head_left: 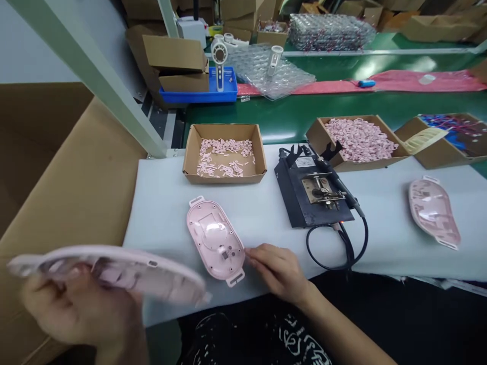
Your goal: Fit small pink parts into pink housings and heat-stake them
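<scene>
At the lower left, my left hand (81,309) grips a pink curved plastic shell (152,276), its hollow inner side toward me; both are smeared by motion. On the white mat lies a pink oval plastic housing (216,238) with screw holes and a slotted tab at each end. The fingers of my right hand (277,268) are pressed together, their tips touching that housing's right edge. Farther right, another pink shell (434,210) rests on the mat, away from both hands.
A shallow cardboard box (225,178) holds small pink parts, and another box (355,144) is heaped with them. A black device with a cable (315,190) stands between. Wires fill a box (449,144) at right. A large carton (72,192) stands left beneath a slanted post (95,66).
</scene>
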A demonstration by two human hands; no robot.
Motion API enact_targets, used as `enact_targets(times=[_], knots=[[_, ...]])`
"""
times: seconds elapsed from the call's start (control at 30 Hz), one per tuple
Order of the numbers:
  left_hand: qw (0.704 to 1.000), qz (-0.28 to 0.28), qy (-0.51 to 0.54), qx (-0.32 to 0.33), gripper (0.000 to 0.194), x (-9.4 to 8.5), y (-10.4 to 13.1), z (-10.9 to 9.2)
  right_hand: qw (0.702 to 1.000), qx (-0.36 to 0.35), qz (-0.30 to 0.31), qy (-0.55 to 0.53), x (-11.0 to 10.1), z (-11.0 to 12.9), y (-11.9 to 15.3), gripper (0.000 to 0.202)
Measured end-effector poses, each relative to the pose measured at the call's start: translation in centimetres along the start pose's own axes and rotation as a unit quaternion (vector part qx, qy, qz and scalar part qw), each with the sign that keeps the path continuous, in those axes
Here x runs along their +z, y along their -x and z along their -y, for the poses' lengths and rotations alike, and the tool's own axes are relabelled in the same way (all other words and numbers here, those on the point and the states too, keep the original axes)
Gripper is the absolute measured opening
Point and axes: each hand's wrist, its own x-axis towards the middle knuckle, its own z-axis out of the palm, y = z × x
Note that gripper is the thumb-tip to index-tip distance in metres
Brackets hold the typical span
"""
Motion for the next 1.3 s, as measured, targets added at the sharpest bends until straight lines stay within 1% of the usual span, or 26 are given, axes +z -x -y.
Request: enact_targets(times=[0.03,0.07,0.1,0.17,0.2,0.23,0.27,0.3,0.33,0.37,0.4,0.43,0.47,0.5,0.53,0.57,0.63,0.7,0.8,0.87,0.93,1.03,1.17,1.3], knots=[[0.999,-0.004,-0.035,-0.031,0.041,-0.4,-0.5,0.7,1.0,0.019,0.009,-0.003,-0.1,-0.1,-0.1,0.032],[0.996,0.008,-0.061,-0.064,0.039,-0.5,-0.8,1.4,0.999,0.042,0.018,-0.007,-0.1,-0.1,-0.2,0.032],[0.991,0.054,-0.09,-0.089,0.036,-0.4,-1.1,2.0,0.997,0.065,0.025,-0.01,-0.2,-0.1,-0.3,0.03],[0.967,0.169,-0.155,-0.116,0.031,0.4,-1.6,3.1,0.993,0.106,0.039,-0.02,-0.3,-0.1,-0.6,0.024],[0.954,0.209,-0.178,-0.121,0.031,0.9,-1.8,3.4,0.991,0.12,0.046,-0.024,-0.4,0.0,-0.8,0.019],[0.948,0.224,-0.195,-0.117,0.033,1.4,-1.9,3.5,0.99,0.127,0.052,-0.028,-0.5,0.1,-1.1,0.014],[0.952,0.209,-0.202,-0.098,0.037,1.8,-1.9,3.4,0.989,0.131,0.059,-0.031,-0.6,0.2,-1.3,0.011],[0.959,0.182,-0.206,-0.063,0.04,2.1,-1.6,3.0,0.988,0.133,0.065,-0.033,-0.8,0.3,-1.7,0.01],[0.968,0.154,-0.199,-0.009,0.042,2.2,-1.1,2.4,0.988,0.134,0.07,-0.034,-0.9,0.4,-2.0,0.011],[0.973,0.138,-0.175,0.062,0.042,2.2,-0.3,1.6,0.988,0.133,0.074,-0.037,-1.0,0.4,-2.3,0.012],[0.97,0.144,-0.137,0.142,0.04,2.1,0.7,0.6,0.988,0.13,0.076,-0.042,-1.1,0.5,-2.7,0.012],[0.957,0.174,-0.092,0.213,0.038,2.0,2.0,-0.6,0.988,0.125,0.082,-0.048,-1.1,0.6,-3.1,0.012],[0.937,0.225,-0.049,0.264,0.037,1.9,3.3,-1.7,0.987,0.119,0.092,-0.053,-1.2,0.7,-3.5,0.011],[0.917,0.274,-0.026,0.288,0.039,1.9,4.7,-2.7,0.986,0.11,0.111,-0.054,-1.3,0.8,-4.0,0.011],[0.908,0.305,-0.017,0.288,0.041,2.0,6.1,-3.6,0.984,0.101,0.139,-0.049,-1.5,0.9,-4.4,0.012],[0.904,0.32,-0.019,0.281,0.04,2.1,7.2,-4.3,0.98,0.091,0.175,-0.033,-1.6,1.0,-4.9,0.014],[0.912,0.315,-0.027,0.261,0.029,2.6,8.9,-5.1,0.964,0.069,0.256,0.024,-1.8,1.2,-5.9,0.018],[0.919,0.298,-0.024,0.257,0.02,2.9,9.6,-5.0,0.94,0.042,0.327,0.091,-2.0,1.4,-6.8,0.023],[0.922,0.289,-0.014,0.257,0.017,2.9,9.7,-4.5,0.907,0.008,0.394,0.147,-1.9,1.6,-7.8,0.027],[0.921,0.287,-0.013,0.262,0.017,2.7,9.5,-4.1,0.895,-0.003,0.419,0.152,-1.6,1.6,-8.0,0.023],[0.922,0.279,-0.011,0.268,0.02,2.5,9.5,-3.9,0.894,-0.008,0.424,0.148,-1.2,1.7,-8.1,0.019],[0.923,0.276,-0.009,0.269,0.023,2.4,9.6,-3.7,0.903,-0.006,0.403,0.147,-0.7,1.7,-7.8,0.017],[0.914,0.296,-0.014,0.276,0.026,2.4,9.7,-3.5,0.92,0.035,0.368,0.13,-0.6,1.6,-7.5,0.017],[0.908,0.302,-0.027,0.288,0.03,2.5,9.6,-3.4,0.919,0.05,0.379,0.099,-0.6,1.3,-7.5,0.017]])
